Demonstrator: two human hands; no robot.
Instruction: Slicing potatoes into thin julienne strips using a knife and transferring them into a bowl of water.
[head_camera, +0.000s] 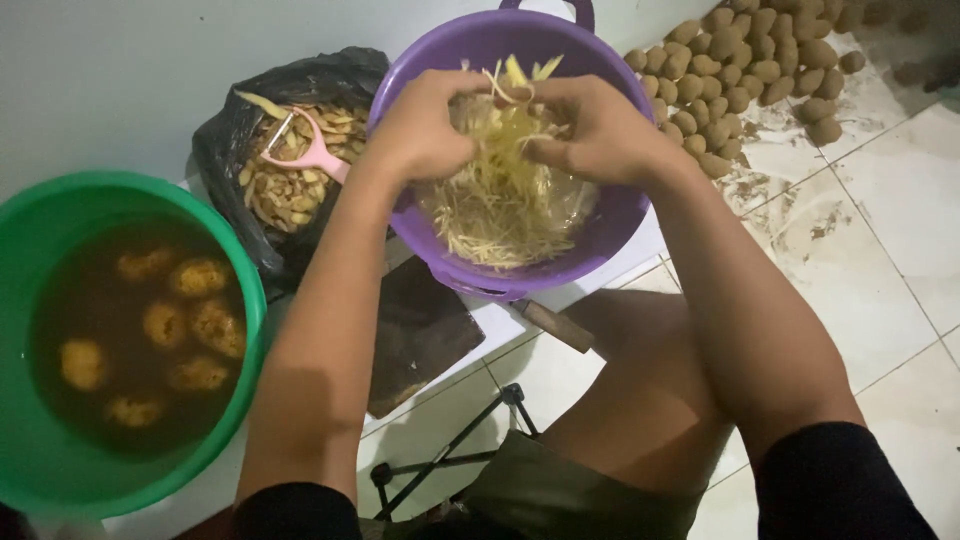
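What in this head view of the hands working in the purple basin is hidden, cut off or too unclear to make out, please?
- Purple basin: its bottom is hidden by the yellow strips; its handle is cut by the top edge.
- Left hand and right hand: fingertips are buried in the strips, so the grip is unclear.
- Green basin: cut by the left edge; murky water blurs the lumps.
- Black bag: its depth is hidden by peels.

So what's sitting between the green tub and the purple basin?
In the head view, a black bag of potato peels with a pink peeler on top, and the left forearm crossing in front.
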